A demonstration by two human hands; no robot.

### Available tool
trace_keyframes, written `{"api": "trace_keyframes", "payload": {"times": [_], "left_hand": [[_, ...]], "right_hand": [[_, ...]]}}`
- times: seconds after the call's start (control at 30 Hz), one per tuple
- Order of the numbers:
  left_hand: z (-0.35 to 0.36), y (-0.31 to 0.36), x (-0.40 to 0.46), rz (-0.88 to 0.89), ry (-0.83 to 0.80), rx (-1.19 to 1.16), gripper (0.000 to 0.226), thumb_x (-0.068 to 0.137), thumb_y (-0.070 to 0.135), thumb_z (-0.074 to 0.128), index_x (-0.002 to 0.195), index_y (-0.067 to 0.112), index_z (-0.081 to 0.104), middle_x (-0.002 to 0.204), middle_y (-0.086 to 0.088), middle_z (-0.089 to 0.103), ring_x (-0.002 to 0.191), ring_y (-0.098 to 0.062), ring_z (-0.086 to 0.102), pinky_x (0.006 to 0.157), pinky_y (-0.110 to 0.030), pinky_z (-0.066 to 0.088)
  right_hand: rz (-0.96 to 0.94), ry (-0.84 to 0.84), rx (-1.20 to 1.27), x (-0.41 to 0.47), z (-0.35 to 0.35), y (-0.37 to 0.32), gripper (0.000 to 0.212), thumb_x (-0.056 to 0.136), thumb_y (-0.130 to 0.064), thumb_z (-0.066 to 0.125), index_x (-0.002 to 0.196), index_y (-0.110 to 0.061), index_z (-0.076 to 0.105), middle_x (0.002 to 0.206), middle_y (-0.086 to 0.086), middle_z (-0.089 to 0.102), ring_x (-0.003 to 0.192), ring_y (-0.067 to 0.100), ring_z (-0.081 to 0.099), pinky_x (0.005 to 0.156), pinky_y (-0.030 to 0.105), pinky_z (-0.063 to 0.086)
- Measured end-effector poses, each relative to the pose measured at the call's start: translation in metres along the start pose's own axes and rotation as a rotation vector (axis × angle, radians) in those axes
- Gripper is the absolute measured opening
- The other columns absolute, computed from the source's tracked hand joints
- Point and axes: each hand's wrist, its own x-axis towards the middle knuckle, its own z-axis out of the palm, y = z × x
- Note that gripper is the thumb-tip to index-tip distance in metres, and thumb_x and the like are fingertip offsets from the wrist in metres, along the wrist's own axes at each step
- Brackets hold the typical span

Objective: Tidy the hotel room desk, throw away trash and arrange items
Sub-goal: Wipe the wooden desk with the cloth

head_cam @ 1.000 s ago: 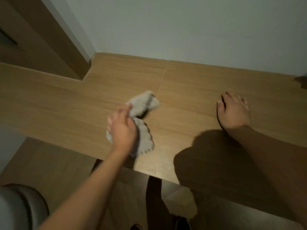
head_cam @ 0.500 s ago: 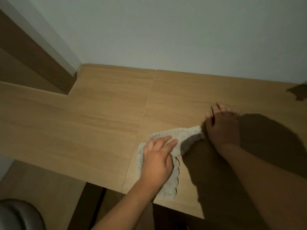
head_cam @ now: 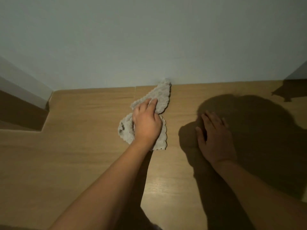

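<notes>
A crumpled grey cloth (head_cam: pixel 162 95) lies on the wooden desk (head_cam: pixel 74 146), its far tip touching the wall. My left hand (head_cam: pixel 146 123) presses down on the cloth's middle, fingers curled over a fold of it. My right hand (head_cam: pixel 214 138) rests flat on the bare desk to the right of the cloth, fingers spread, holding nothing. It sits in a dark shadow.
A pale wall (head_cam: pixel 149 39) runs along the desk's back edge. At the left, a wooden panel (head_cam: pixel 20 112) juts out and the desk steps around it. Dark shadows fall over the desk's right side, one at the far right edge (head_cam: pixel 289 92).
My left hand has pushed the cloth away from the desk's front edge to the wall. My right hand has stayed flat on the desk beside it.
</notes>
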Motion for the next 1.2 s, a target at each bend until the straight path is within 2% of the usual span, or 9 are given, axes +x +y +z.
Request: {"api": "trace_keyframes", "payload": {"times": [0.2, 0.33, 0.37, 0.47, 0.57, 0.7, 0.87, 1.0, 1.2], "left_hand": [[-0.003, -0.002, 0.024, 0.407, -0.284, 0.004, 0.053, 0.089, 0.016, 0.04, 0.138, 0.019, 0.062, 0.144, -0.006, 0.057, 0.129, -0.029, 0.046, 0.112, -0.046, 0.035], [-0.039, -0.038, 0.001, 0.707, -0.437, -0.038, 0.047, 0.087, 0.012, 0.042, 0.125, 0.015, 0.07, 0.136, -0.004, 0.062, 0.124, -0.024, 0.053, 0.109, -0.037, 0.038], [-0.047, -0.045, 0.005, 0.697, -0.403, -0.056, 0.046, 0.087, 0.011, 0.043, 0.122, 0.013, 0.072, 0.136, -0.006, 0.062, 0.124, -0.024, 0.054, 0.109, -0.036, 0.039], [-0.06, -0.057, 0.043, 0.439, -0.213, -0.104, 0.042, 0.088, 0.015, 0.042, 0.118, 0.013, 0.071, 0.143, -0.006, 0.054, 0.133, -0.021, 0.048, 0.114, -0.033, 0.036], [-0.05, -0.047, 0.076, 0.338, -0.292, -0.057, 0.04, 0.093, 0.025, 0.043, 0.123, 0.014, 0.068, 0.146, -0.004, 0.054, 0.134, -0.02, 0.047, 0.114, -0.039, 0.037], [-0.029, -0.022, 0.046, 0.336, -0.311, -0.08, 0.05, 0.097, 0.054, 0.051, 0.118, 0.012, 0.069, 0.126, -0.002, 0.067, 0.118, -0.017, 0.058, 0.103, -0.039, 0.047], [-0.037, -0.032, -0.046, 0.516, -0.325, -0.127, 0.021, 0.097, 0.031, 0.06, 0.098, 0.011, 0.067, 0.108, -0.002, 0.068, 0.104, -0.017, 0.061, 0.093, -0.037, 0.048], [-0.051, -0.044, -0.095, 0.662, -0.416, -0.15, 0.023, 0.097, 0.014, 0.052, 0.113, 0.008, 0.067, 0.113, -0.003, 0.066, 0.108, -0.018, 0.06, 0.098, -0.032, 0.045], [-0.031, 0.007, 0.002, 0.274, -0.086, -0.102, 0.043, 0.09, 0.011, 0.045, 0.127, 0.013, 0.067, 0.117, -0.009, 0.068, 0.112, -0.026, 0.057, 0.099, -0.037, 0.044]], "right_hand": [[-0.006, 0.007, -0.022, 0.001, 0.003, 0.003, 0.051, 0.102, -0.035, 0.033, 0.141, -0.007, 0.05, 0.149, 0.013, 0.045, 0.141, 0.026, 0.037, 0.121, 0.045, 0.022], [-0.008, 0.037, 0.007, 0.001, 0.003, 0.002, 0.052, 0.099, -0.033, 0.034, 0.138, -0.004, 0.054, 0.147, 0.015, 0.049, 0.138, 0.029, 0.042, 0.119, 0.048, 0.027], [-0.007, 0.041, 0.006, 0.001, 0.003, 0.002, 0.051, 0.099, -0.032, 0.035, 0.137, -0.004, 0.055, 0.146, 0.015, 0.05, 0.138, 0.029, 0.042, 0.119, 0.048, 0.027], [-0.003, 0.034, -0.005, 0.001, 0.002, 0.0, 0.049, 0.1, -0.032, 0.038, 0.137, -0.005, 0.055, 0.147, 0.013, 0.049, 0.138, 0.027, 0.042, 0.119, 0.046, 0.025], [-0.007, 0.041, -0.011, 0.001, 0.003, 0.0, 0.049, 0.1, -0.032, 0.038, 0.137, -0.005, 0.055, 0.147, 0.013, 0.049, 0.138, 0.028, 0.042, 0.119, 0.047, 0.026], [-0.003, 0.049, -0.006, 0.0, 0.003, 0.001, 0.05, 0.099, -0.032, 0.037, 0.136, -0.005, 0.056, 0.146, 0.013, 0.05, 0.138, 0.027, 0.042, 0.118, 0.048, 0.027], [-0.013, 0.031, 0.002, 0.001, 0.001, 0.001, 0.049, 0.099, -0.031, 0.038, 0.136, -0.004, 0.056, 0.146, 0.015, 0.05, 0.138, 0.029, 0.043, 0.118, 0.048, 0.027], [-0.011, 0.021, 0.001, 0.0, -0.002, -0.001, 0.05, 0.099, -0.028, 0.034, 0.137, -0.003, 0.054, 0.145, 0.016, 0.05, 0.138, 0.029, 0.041, 0.12, 0.046, 0.023], [0.077, 0.038, -0.007, -0.003, -0.004, 0.002, 0.048, 0.095, -0.008, 0.048, 0.142, 0.0, 0.046, 0.146, 0.019, 0.045, 0.139, 0.032, 0.038, 0.119, 0.047, 0.027]]}}
